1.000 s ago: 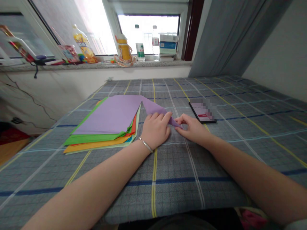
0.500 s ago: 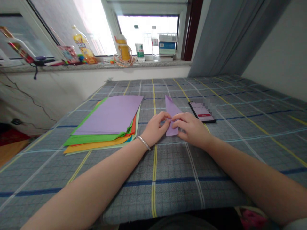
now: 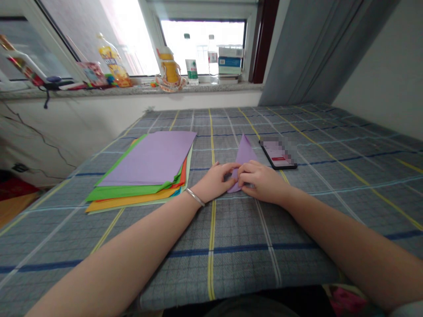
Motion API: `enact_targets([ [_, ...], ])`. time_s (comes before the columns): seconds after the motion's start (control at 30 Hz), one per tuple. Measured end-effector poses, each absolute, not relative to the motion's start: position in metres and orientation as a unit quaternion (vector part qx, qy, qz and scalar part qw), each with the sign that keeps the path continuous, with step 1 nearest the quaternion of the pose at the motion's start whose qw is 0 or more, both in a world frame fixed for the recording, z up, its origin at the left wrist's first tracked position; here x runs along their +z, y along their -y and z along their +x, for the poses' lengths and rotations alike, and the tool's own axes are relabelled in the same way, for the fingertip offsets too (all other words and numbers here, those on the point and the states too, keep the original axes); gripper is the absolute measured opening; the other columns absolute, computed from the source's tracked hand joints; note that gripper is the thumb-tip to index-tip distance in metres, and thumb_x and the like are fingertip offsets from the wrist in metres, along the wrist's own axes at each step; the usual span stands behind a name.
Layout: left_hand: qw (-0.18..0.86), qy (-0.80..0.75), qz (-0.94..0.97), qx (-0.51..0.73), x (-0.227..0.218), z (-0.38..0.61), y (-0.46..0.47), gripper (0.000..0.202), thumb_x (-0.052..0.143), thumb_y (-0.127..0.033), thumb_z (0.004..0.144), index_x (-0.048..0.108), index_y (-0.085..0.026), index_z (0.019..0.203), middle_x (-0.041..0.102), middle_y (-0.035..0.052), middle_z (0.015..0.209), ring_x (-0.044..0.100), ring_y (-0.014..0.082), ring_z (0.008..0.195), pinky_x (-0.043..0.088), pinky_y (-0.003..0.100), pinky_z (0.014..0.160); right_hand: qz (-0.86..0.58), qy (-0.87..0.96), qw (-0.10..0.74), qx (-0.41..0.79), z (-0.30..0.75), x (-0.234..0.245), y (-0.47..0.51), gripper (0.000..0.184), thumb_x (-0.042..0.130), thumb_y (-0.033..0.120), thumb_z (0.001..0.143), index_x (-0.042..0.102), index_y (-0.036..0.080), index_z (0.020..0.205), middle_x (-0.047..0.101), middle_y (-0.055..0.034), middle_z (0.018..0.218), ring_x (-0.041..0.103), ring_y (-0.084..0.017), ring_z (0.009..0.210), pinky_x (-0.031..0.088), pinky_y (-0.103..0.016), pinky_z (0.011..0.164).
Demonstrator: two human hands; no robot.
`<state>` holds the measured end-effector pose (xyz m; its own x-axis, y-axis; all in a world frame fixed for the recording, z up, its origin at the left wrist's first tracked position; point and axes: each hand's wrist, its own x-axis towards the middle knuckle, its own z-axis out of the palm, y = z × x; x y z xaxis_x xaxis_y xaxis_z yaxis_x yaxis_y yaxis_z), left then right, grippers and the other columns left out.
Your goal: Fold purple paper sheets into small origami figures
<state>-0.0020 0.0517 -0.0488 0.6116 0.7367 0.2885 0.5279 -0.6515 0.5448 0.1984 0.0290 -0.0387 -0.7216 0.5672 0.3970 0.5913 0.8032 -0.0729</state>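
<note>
A small folded purple paper [image 3: 243,154] with a pointed tip lies on the checked cloth [image 3: 231,237], tip aimed away from me. My left hand [image 3: 214,180] and my right hand [image 3: 261,181] meet at its near end, fingers bent and pinching the paper's lower edge. A silver bracelet sits on my left wrist. To the left lies a stack of coloured paper sheets [image 3: 148,165], purple on top, with green, orange and red edges showing below.
A phone [image 3: 278,155] with a lit screen lies just right of the folded paper. The window sill [image 3: 132,90] at the back carries bottles, a box and small items. A grey curtain [image 3: 317,48] hangs at the right.
The folded purple paper was turned from lying sideways near the stack to pointing away from me. Both hands shifted right and came together at its near end.
</note>
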Motion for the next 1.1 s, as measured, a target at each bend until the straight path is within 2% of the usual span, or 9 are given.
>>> enact_targets([
  [0.17, 0.127, -0.321, 0.918, 0.194, -0.049, -0.005, -0.051, 0.032, 0.052, -0.024, 0.089, 0.056, -0.019, 0.121, 0.061, 0.0091, 0.124, 0.055, 0.0226, 0.118, 0.032, 0.052, 0.109, -0.312, 0.926, 0.211, 0.008, 0.202, -0.039, -0.031, 0.010, 0.057, 0.017, 0.082, 0.065, 0.022, 0.081, 0.066, -0.0064, 0.098, 0.057, -0.023, 0.098, 0.046, -0.039, 0.087],
  [0.33, 0.067, -0.287, 0.941, 0.165, -0.051, -0.010, -0.050, 0.034, 0.048, -0.027, 0.093, 0.055, -0.016, 0.124, 0.052, 0.0141, 0.135, 0.050, 0.0230, 0.125, 0.040, 0.043, 0.107, -0.317, 0.924, 0.201, 0.079, 0.205, -0.042, -0.033, 0.011, 0.057, 0.016, 0.080, 0.065, 0.022, 0.084, 0.067, -0.0048, 0.096, 0.060, -0.020, 0.094, 0.047, -0.035, 0.084],
  [0.47, 0.049, -0.273, 0.952, 0.127, -0.050, -0.016, -0.052, 0.041, 0.048, -0.032, 0.093, 0.052, -0.017, 0.131, 0.043, 0.0140, 0.146, 0.041, 0.0252, 0.135, 0.032, 0.045, 0.113, -0.315, 0.925, 0.195, 0.082, 0.207, -0.043, -0.036, 0.008, 0.059, 0.018, 0.081, 0.065, 0.023, 0.084, 0.068, -0.0045, 0.097, 0.060, -0.021, 0.098, 0.047, -0.036, 0.088],
  [0.53, 0.055, -0.266, 0.958, 0.095, -0.048, -0.018, -0.053, 0.046, 0.048, -0.035, 0.094, 0.047, -0.017, 0.136, 0.041, 0.0125, 0.148, 0.033, 0.0263, 0.140, 0.027, 0.047, 0.115, -0.310, 0.928, 0.187, 0.085, 0.208, -0.042, -0.036, 0.004, 0.061, 0.024, 0.083, 0.064, 0.023, 0.080, 0.067, -0.0043, 0.098, 0.060, -0.021, 0.100, 0.047, -0.036, 0.089],
  [0.63, 0.072, -0.264, 0.960, 0.065, -0.046, -0.021, -0.055, 0.050, 0.046, -0.037, 0.095, 0.043, -0.018, 0.141, 0.039, 0.0101, 0.150, 0.027, 0.0263, 0.143, 0.024, 0.047, 0.116, -0.304, 0.929, 0.186, 0.103, 0.210, -0.041, -0.037, 0.011, 0.064, 0.030, 0.083, 0.064, 0.023, 0.075, 0.067, -0.0040, 0.098, 0.060, -0.020, 0.101, 0.047, -0.035, 0.089],
  [0.9, 0.143, -0.263, 0.953, 0.054, -0.046, -0.026, -0.064, 0.051, 0.048, -0.030, 0.094, 0.039, -0.021, 0.143, 0.037, 0.0086, 0.151, 0.024, 0.0248, 0.144, 0.021, 0.049, 0.117, -0.313, 0.920, 0.201, 0.127, 0.209, -0.044, -0.041, 0.009, 0.061, 0.026, 0.084, 0.064, 0.022, 0.077, 0.067, -0.0053, 0.096, 0.060, -0.020, 0.098, 0.046, -0.036, 0.089],
  [1.1, 0.188, -0.249, 0.945, 0.096, -0.047, -0.027, -0.067, 0.049, 0.056, -0.024, 0.089, 0.046, -0.021, 0.137, 0.046, 0.0098, 0.146, 0.031, 0.0259, 0.141, 0.023, 0.051, 0.116, -0.341, 0.905, 0.218, 0.131, 0.203, -0.052, -0.044, 0.006, 0.062, 0.028, 0.084, 0.063, 0.022, 0.083, 0.065, -0.0047, 0.097, 0.059, -0.020, 0.098, 0.045, -0.036, 0.090],
])
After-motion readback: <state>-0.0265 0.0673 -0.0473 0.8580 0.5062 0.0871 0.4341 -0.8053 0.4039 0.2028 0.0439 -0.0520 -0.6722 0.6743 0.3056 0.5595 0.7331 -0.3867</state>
